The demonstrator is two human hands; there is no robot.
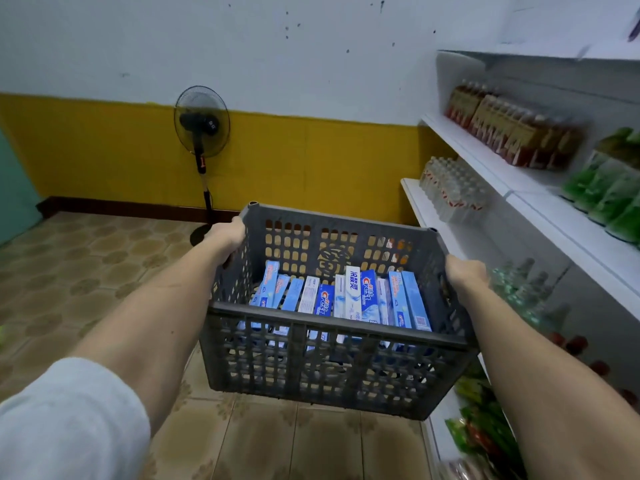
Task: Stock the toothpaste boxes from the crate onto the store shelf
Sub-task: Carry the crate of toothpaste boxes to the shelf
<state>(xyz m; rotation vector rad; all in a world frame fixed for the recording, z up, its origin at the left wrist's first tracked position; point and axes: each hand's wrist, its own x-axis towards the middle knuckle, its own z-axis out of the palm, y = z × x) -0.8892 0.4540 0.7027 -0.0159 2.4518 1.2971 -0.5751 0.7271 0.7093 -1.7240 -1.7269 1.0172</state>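
A dark grey slotted plastic crate (332,327) hangs in the air in front of me, above the tiled floor. Inside it several blue and white toothpaste boxes (349,294) stand on end in a row. My left hand (228,237) grips the crate's left wall near the rim. On the opposite side, my right hand (464,271) holds the right wall. The white store shelf (485,161) runs along the right, its front edge close to the crate's right corner.
The shelf tiers carry red-brown bottles (509,129), clear bottles (450,188), green bottles (609,188) and green packets (481,424) lower down. A black standing fan (202,133) is by the yellow and white back wall. Patterned floor tiles (86,265) spread to the left.
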